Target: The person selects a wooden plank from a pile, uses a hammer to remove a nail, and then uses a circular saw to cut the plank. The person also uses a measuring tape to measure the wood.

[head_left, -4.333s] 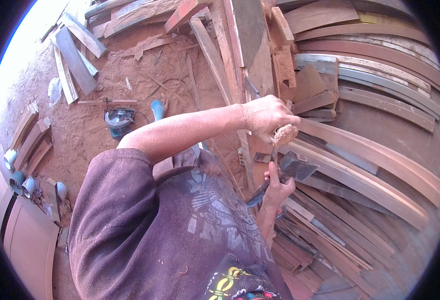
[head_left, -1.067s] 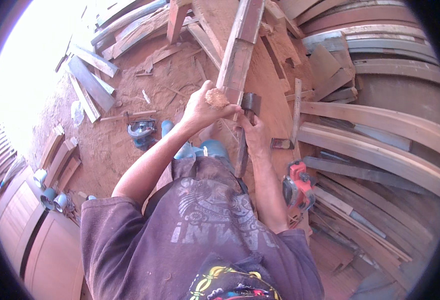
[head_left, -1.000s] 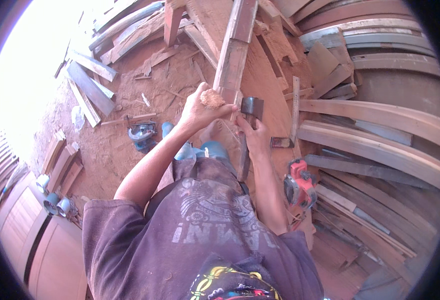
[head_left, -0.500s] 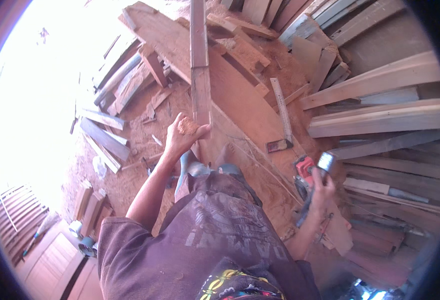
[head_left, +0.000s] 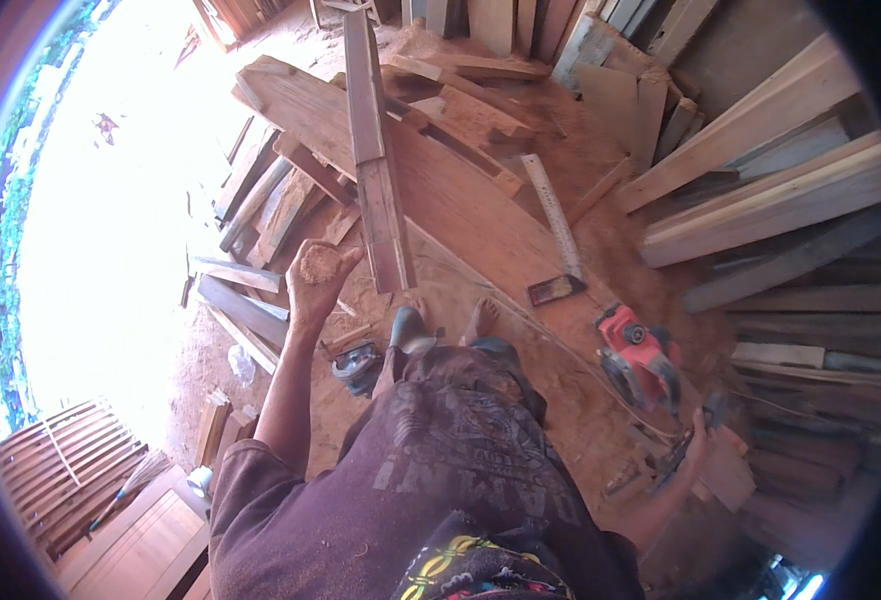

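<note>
The left hand (head_left: 310,287) was curled tight around a round tan handle (head_left: 321,264), and the rough end poked up out of the fist. It was close to the side of the long wood piece (head_left: 371,150), but I could not tell if they touched. The right hand (head_left: 697,447) was far off on the other side, with its fingers wrapped round a dark hammer (head_left: 668,465). That hammer looked blurry and was well apart from the long wood piece.

The long wood piece lay across the counter (head_left: 465,205), a wide brown board. Its near end stuck out past the counter's edge, over the dusty floor (head_left: 575,415) by the feet (head_left: 481,318).

Some of the work looked done to me, because lines like little steps ran across the long wood piece. How much was left, I couldn't say. I saw nothing fitted onto its near end.

A metal ruler (head_left: 550,205) lay on the counter, and a red planer (head_left: 632,345) sat near the hammer. With the piled boards (head_left: 770,215) too, that side looked crowded. The left hand seemed to have more room, but a blue power tool (head_left: 357,368) sat below it and loose planks (head_left: 245,295) lay just past it.
</note>
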`<state>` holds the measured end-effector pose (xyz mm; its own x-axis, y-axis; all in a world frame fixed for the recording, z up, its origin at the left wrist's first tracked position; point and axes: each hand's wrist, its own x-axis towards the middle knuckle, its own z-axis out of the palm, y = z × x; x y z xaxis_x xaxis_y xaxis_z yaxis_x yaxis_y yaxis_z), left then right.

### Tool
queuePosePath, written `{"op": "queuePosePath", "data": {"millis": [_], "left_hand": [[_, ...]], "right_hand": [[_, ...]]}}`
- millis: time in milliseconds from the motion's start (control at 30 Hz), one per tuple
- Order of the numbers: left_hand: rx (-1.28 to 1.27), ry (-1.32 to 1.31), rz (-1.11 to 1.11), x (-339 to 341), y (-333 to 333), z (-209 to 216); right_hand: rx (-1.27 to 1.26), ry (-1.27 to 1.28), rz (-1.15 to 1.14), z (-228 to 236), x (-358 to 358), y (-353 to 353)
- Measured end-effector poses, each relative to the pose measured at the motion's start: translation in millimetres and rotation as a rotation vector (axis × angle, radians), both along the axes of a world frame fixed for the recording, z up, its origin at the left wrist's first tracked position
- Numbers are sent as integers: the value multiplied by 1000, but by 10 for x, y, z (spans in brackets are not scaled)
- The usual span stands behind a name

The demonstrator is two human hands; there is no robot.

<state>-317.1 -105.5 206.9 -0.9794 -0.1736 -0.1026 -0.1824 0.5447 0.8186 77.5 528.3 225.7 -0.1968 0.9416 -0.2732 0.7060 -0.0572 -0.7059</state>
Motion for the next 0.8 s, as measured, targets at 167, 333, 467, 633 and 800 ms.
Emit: {"op": "queuePosePath", "data": {"millis": [167,333,467,633,800], "left_hand": [[1,240,-12,-99,109,416],[-169,318,-40,-112,305,954],[-681,249,-47,-222,560,1217],[-441,403,-45,-296,804,1189],[-472,323,-232,-303,1486,1397]], "right_hand": [[-7,-5,60,-435,402,310],[-1,-1,162,-542,299,106],[26,-89,186,-615,311,15],[5,-257,182,-778,446,177],[6,-171,-30,-1217,528,288]]}}
